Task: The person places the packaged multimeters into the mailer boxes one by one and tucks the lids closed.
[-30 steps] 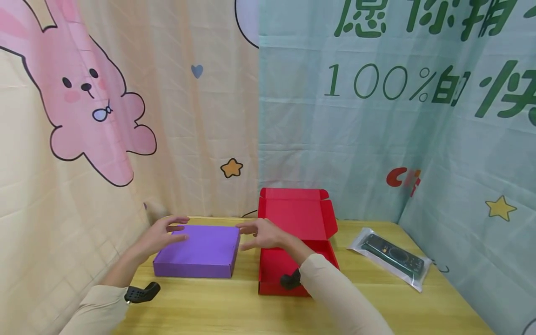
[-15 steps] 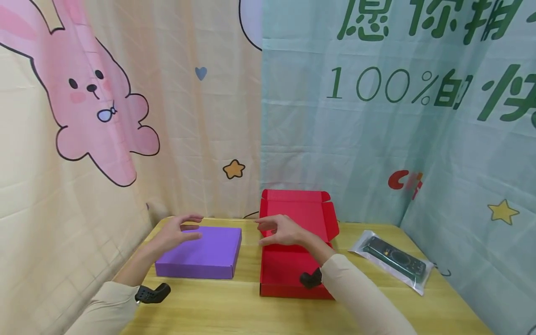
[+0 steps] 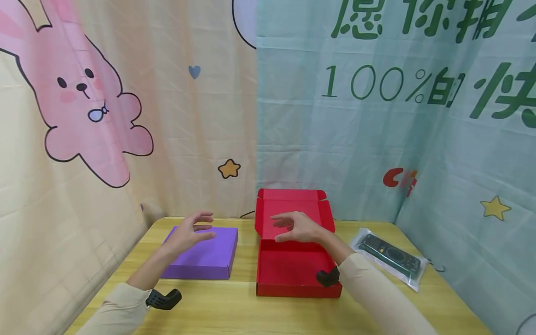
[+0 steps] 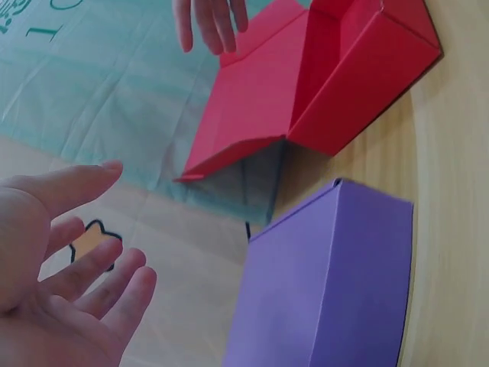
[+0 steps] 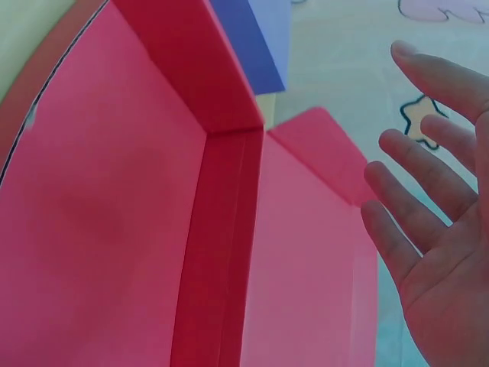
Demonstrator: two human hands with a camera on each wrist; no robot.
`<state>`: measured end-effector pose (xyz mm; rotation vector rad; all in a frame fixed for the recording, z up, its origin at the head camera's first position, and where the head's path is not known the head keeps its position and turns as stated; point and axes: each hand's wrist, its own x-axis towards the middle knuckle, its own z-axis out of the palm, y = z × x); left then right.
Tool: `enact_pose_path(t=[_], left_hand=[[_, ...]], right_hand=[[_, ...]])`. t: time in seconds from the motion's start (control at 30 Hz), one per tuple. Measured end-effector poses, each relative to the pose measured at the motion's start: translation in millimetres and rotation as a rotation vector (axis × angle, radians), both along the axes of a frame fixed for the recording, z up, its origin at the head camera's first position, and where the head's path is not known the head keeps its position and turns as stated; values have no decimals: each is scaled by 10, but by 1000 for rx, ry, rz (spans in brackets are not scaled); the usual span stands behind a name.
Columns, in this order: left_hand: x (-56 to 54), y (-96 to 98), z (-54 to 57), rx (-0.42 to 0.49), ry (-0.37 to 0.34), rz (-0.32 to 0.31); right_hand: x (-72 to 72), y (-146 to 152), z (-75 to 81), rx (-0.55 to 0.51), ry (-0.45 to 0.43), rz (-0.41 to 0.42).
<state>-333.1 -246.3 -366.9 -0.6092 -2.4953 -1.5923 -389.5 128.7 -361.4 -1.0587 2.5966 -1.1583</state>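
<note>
A closed purple box (image 3: 205,256) lies on the left of the table, and my left hand (image 3: 193,232) hovers over it with fingers loosely bent and nothing held. To its right stands a red cardboard box (image 3: 293,274), its lid (image 3: 289,209) folded up and back. My right hand (image 3: 299,228) is raised above the red box, in front of the lid, fingers spread and holding nothing. In the right wrist view the red box's inside (image 5: 107,199) shows bare. The left wrist view has the purple box (image 4: 306,283) below and to the side of the left palm (image 4: 69,306).
A multimeter (image 3: 391,256) in a clear plastic bag lies at the right of the wooden table (image 3: 234,311). Printed curtains (image 3: 188,116) enclose the table's back and sides. A black camera mount sits on each wrist.
My right hand has moved right, from beside the purple box's right edge to over the red box. The left hand has shifted right across the purple box. Both boxes stay put.
</note>
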Motion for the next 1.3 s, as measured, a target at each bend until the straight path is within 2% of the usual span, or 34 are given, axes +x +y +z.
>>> enact_pose_path(t=[0.23,0.47,0.73,0.93,1.17,1.3], left_hand=[[-13,242,-88,32,-74,4],[-9,502,-203,105,-119,-8],[53,802,-380,128,-151,31],[114,955,-519,147,-188,5],[202,1112,-674,123,-229,-38],[252,1205,-793,127,-245,-37]], right_hand=[[-1,255,-36,-25,4,-8],[21,537,-45,-26,14,-28],[56,944,-104,-25,12,-74],[71,1212,-116,-12,-13,-163],[106,1544,-199,0,6,-274],[153,1745,-295,16,-7,-315]])
